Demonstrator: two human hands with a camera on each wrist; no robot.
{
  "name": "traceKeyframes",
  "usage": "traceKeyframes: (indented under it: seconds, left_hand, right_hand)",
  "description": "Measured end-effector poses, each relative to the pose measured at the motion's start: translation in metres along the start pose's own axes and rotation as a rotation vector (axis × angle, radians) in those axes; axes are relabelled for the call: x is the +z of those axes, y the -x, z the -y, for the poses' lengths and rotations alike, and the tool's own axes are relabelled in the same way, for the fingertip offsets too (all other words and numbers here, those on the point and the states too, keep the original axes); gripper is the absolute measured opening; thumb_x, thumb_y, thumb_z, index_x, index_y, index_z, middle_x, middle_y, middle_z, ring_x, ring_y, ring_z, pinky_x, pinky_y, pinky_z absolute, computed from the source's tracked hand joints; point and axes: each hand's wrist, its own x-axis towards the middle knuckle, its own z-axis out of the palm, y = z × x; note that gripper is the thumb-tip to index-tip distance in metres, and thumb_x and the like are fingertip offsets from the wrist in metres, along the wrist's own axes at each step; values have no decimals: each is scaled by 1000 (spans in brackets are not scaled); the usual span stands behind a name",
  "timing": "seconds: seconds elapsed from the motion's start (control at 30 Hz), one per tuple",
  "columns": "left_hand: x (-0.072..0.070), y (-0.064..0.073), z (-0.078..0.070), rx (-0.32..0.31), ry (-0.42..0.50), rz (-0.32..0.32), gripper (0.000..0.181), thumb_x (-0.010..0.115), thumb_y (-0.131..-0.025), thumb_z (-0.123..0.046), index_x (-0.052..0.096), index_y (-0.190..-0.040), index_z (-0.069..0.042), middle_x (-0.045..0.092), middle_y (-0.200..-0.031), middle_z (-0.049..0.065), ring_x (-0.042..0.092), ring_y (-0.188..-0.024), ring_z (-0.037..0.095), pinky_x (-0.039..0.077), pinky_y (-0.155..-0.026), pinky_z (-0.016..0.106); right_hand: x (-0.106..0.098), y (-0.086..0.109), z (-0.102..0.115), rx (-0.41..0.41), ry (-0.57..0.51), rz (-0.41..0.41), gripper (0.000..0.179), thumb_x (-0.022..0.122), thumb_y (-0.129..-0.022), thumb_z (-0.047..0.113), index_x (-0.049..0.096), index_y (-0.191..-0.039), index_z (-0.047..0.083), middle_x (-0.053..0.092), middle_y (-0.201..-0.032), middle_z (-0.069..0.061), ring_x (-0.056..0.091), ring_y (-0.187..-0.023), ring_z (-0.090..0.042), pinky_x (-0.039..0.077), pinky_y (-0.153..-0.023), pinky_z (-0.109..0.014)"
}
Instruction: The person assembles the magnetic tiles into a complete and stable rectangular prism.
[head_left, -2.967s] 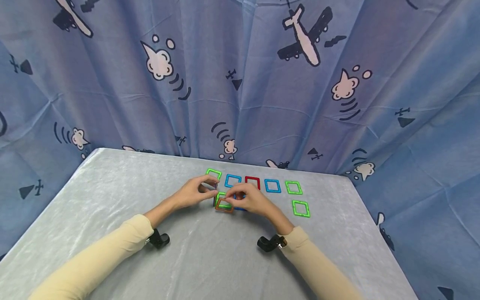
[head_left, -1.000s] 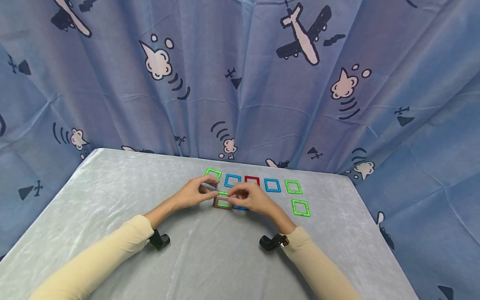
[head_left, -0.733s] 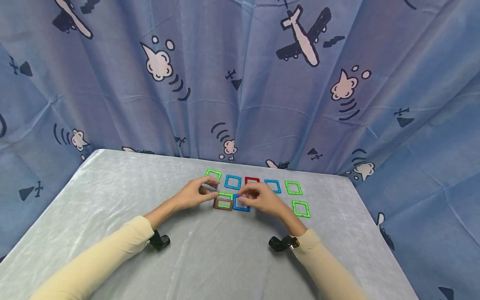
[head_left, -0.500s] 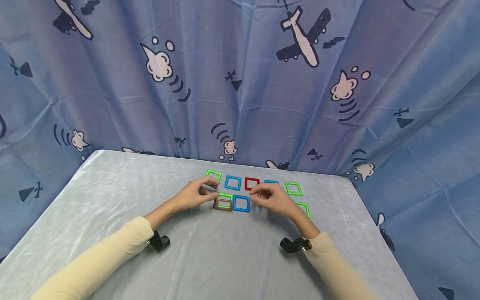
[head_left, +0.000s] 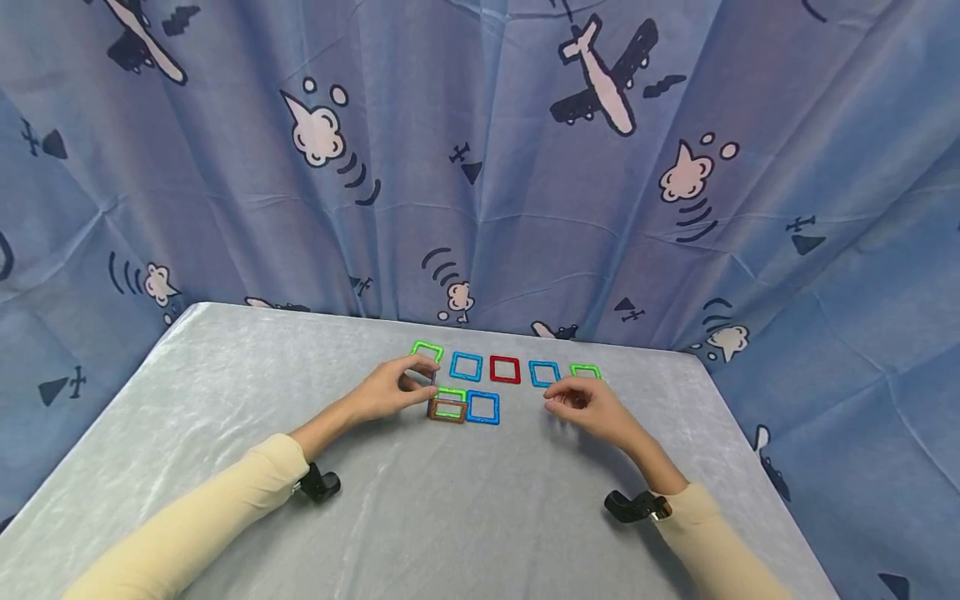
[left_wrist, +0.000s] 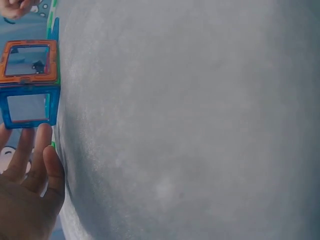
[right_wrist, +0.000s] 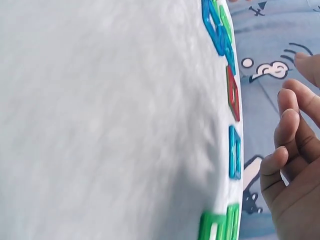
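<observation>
My left hand (head_left: 390,387) holds an upright blue magnetic tile (left_wrist: 30,123) by its edges, between thumb and fingers. In the head view only a dark sliver of that tile shows. An orange magnetic tile (head_left: 447,419) stands beside it along the front of a green tile (head_left: 451,390), forming a corner. A blue tile (head_left: 483,421) adjoins the green one on the right. Farther right my right hand (head_left: 596,408) hovers over the table with loosely bent fingers (right_wrist: 287,125) and nothing in them, near a green tile (right_wrist: 214,220) that it hides in the head view.
Along the back lies a row of square tiles: a green tile (head_left: 428,343), a blue tile (head_left: 466,379), a red tile (head_left: 505,381), another blue tile (head_left: 544,384) and a partly covered green tile (head_left: 585,367). A patterned curtain (head_left: 480,233) hangs behind the grey-covered table (head_left: 420,517).
The orange tile was tilted at my right fingers and now stands against the green one. My right hand has let go and moved right. My left hand has stayed in place.
</observation>
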Motion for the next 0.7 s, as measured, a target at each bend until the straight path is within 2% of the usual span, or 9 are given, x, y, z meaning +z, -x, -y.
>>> traceKeyframes:
  seconds: [0.13,0.5,0.7]
  left_hand:
    - [0,0,0,0,-3,3,42,70,-99,-18,59,-134,2,62,-127,24,70,-96,29,55,-78,41]
    - [0,1,-3,-15,0,6,43,71,-99,-18,58,-135,2,61,-128,24,69,-96,28,55,-76,41]
    - [0,-1,-3,-15,-12,11,43,70,-99,-19,58,-135,1,61,-129,23,70,-96,26,55,-75,40]
  right_hand:
    - [-8,11,9,-4,12,-10,12,72,-90,-7,73,-101,-2,64,-82,-12,57,-70,-21,48,-61,-29]
    - [-26,33,-2,27,44,-69,13,71,-92,-6,71,-105,-4,66,-86,-12,59,-74,-19,51,-63,-30]
    - [-31,43,-42,50,27,-100,19,75,-93,3,70,-109,-5,67,-88,-8,61,-77,-18,53,-65,-29]
